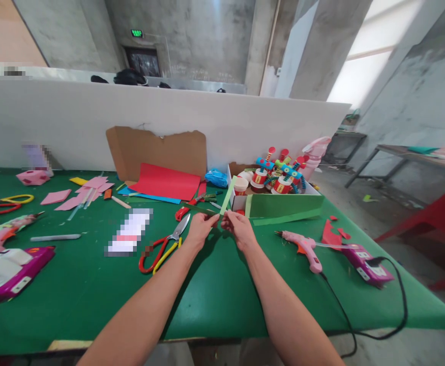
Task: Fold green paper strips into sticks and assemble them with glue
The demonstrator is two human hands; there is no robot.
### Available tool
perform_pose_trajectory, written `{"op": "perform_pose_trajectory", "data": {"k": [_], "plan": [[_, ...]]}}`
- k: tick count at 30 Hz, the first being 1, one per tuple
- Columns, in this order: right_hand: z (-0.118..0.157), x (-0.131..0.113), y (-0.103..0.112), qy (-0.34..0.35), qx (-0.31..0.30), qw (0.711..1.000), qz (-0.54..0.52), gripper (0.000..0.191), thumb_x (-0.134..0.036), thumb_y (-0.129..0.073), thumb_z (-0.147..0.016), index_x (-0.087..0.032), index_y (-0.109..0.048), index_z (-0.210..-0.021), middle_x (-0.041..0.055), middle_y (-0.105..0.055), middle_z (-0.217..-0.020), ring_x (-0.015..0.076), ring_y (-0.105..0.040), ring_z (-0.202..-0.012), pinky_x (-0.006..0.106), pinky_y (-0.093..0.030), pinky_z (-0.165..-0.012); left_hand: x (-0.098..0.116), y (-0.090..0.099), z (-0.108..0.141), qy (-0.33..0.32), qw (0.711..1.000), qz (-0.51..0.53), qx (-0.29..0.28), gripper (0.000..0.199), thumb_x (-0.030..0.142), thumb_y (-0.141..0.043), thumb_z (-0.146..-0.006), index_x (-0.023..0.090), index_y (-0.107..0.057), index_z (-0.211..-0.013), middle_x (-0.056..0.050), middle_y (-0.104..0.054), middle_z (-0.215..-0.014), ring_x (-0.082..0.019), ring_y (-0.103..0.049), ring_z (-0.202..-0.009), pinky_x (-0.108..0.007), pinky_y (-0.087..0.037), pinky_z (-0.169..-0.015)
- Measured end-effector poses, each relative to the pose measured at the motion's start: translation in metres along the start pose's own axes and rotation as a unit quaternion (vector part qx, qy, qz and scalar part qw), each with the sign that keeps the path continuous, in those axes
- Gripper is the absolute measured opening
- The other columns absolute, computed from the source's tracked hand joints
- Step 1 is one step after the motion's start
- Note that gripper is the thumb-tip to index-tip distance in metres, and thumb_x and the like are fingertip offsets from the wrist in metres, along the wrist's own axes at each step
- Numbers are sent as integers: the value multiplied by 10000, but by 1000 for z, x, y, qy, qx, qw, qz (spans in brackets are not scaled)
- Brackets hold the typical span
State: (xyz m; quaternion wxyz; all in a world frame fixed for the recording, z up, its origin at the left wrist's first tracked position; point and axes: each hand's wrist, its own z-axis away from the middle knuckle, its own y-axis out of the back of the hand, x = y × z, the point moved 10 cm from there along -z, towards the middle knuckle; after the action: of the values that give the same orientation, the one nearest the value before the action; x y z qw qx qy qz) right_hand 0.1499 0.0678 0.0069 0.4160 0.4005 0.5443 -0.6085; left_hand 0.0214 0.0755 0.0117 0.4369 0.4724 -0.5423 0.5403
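Observation:
My left hand (pixel 202 229) and my right hand (pixel 239 227) meet above the middle of the table, fingertips pinched close together. Between them are two paper strips crossing near the fingertips: a light green paper strip (pixel 228 195) pointing up and away, and a dark green paper strip (pixel 198 208) reaching left. Where the strips join is hidden by my fingers. Just left of my left hand lie scissors (pixel 168 245) with red and yellow handles, blades partly apart. Beyond my right hand stands an open box (pixel 283 208) holding several paper-cup figures (pixel 281 184).
A pink glue gun (pixel 302 246) rests at right, its cord running to a purple power strip (pixel 369 264) near the table's edge. Red paper (pixel 169 182), a cardboard flap (pixel 156 152) and pink paper pieces (pixel 88 192) lie farther back. Another pink glue gun (pixel 6 233) is at left.

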Motion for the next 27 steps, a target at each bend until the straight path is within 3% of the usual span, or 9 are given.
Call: {"op": "perform_pose_trajectory", "data": {"k": [4, 11, 22, 27], "plan": [[3, -9, 1, 27, 3, 999, 27, 306, -389, -809, -508, -158, -649, -629, -26, -603, -546, 84, -543, -508, 219, -461, -556, -1, 1, 0, 13, 1000, -4, -2, 319, 409, -780, -537, 137, -616, -545, -7, -564, -506, -99, -465, -485, -235, -364, -513], [4, -8, 11, 38, 73, 997, -10, 327, -413, -808, -481, -175, -651, -642, -32, -605, -550, 110, -553, -514, 262, -497, -576, -3, -3, 5, 49, 991, 121, 4, 451, 543, -767, -542, 152, -590, -683, 3, -597, -608, -91, -520, -520, -228, -419, -544], [6, 0, -3, 8, 12, 1000, 15, 267, -345, -802, -518, -160, -643, -629, -19, -614, -534, 99, -562, -495, 245, -492, -557, -3, -1, 1, 18, 998, 51, 12, 385, 428, -805, -489, 149, -565, -604, 20, -573, -546, -98, -503, -509, -243, -410, -550], [6, -5, 2, 31, 50, 998, -9, 264, -331, -799, -505, -166, -626, -617, -28, -612, -540, 103, -566, -497, 254, -501, -573, -3, -3, 3, 41, 990, 135, 5, 438, 555, -739, -569, 156, -567, -623, 13, -569, -568, -96, -512, -517, -240, -414, -554]]}}
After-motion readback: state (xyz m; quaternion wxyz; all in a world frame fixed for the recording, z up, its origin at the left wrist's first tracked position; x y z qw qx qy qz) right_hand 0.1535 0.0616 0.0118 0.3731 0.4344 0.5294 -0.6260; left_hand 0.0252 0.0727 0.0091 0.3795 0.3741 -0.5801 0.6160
